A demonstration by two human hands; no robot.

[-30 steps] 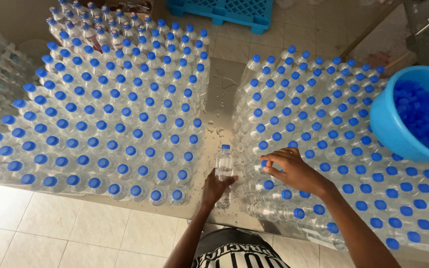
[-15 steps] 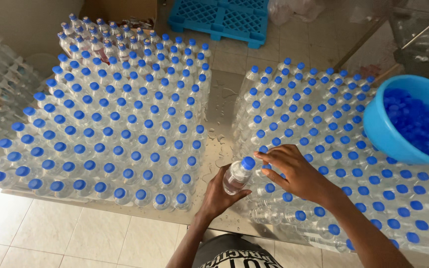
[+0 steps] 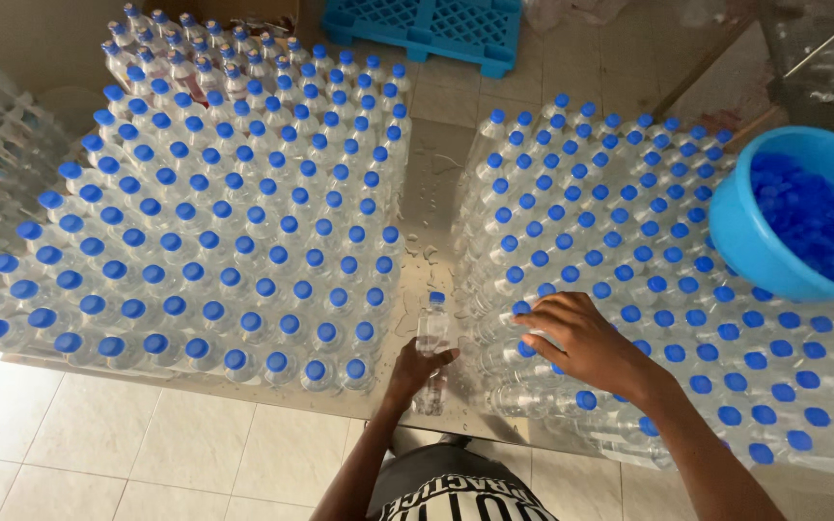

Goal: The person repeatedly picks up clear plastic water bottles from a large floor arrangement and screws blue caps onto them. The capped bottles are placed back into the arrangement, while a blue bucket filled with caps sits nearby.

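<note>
My left hand grips a small clear plastic bottle with a blue cap, held upright in the gap between two big blocks of capped bottles. My right hand rests with spread fingers on the near-left corner of the right block of bottles, touching their caps and shoulders. The left block of bottles stands just left of the held bottle.
A light blue bowl full of blue caps sits on the right block at the far right. A blue plastic pallet lies on the tiled floor beyond. Water drops wet the table strip between the blocks. More clear bottles are stacked at the left edge.
The bottle went from standing uncapped to tilted with my right hand on its blue cap, and now stands upright and capped. My right hand has moved off it onto the right block.
</note>
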